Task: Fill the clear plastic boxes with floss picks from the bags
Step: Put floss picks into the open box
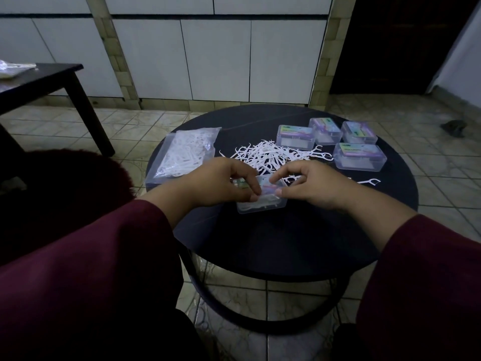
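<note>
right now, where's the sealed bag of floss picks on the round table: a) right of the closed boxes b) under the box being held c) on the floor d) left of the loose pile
d: the bag lies at the table's left edge, left of the loose pile, with the four closed boxes off to the right.
</note>
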